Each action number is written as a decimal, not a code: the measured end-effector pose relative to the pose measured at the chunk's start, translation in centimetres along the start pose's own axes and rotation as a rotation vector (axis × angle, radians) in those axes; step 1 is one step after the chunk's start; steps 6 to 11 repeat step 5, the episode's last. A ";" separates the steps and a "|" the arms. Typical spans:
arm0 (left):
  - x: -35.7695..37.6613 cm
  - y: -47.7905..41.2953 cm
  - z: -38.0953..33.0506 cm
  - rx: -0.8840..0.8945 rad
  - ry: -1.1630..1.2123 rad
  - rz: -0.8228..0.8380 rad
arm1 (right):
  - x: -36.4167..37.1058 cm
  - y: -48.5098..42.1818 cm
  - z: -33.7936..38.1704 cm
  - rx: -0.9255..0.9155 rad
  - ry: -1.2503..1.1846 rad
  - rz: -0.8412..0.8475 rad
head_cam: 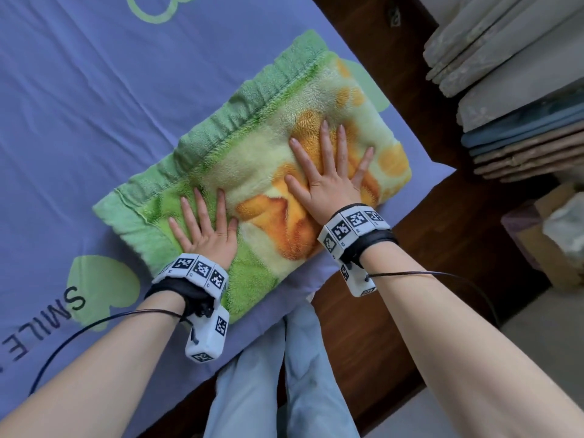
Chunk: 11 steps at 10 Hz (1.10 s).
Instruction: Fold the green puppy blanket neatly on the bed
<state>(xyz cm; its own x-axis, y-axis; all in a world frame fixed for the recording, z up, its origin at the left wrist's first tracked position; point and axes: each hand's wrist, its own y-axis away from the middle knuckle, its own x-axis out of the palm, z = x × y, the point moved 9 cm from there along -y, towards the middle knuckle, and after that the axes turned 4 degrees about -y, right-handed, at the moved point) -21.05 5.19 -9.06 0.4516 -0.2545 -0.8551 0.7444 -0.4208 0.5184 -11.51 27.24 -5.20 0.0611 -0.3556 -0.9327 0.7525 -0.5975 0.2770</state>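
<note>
The green puppy blanket (252, 147) lies folded into a thick rectangle near the corner of the bed (79, 105), which has a purple-blue sheet. Its fleece top shows yellow and orange print, with a darker green ruffled border along the far and left sides. My left hand (205, 229) lies flat on the blanket's near left part, fingers straight and spread. My right hand (328, 172) presses flat on the orange print toward the right, fingers spread wide. Both wrists carry marker bands with cables.
The bed's near edge runs diagonally, with dark wooden floor (426, 232) beyond it. My legs in light blue trousers (284, 374) stand at the bed edge. Stacked boards and folded items (521, 90) stand at the right, with a cardboard box (550, 235) below them.
</note>
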 end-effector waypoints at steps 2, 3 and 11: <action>-0.5 -0.1 -0.1 0.004 -0.017 0.035 | -2.6 3.4 0.5 -0.001 -0.023 0.053; -0.9 0.7 0.2 0.048 0.012 0.159 | -4.1 8.0 0.1 -0.022 -0.116 0.094; -5.1 3.3 0.0 0.186 0.033 0.240 | -3.3 19.3 -5.5 0.352 -0.310 0.361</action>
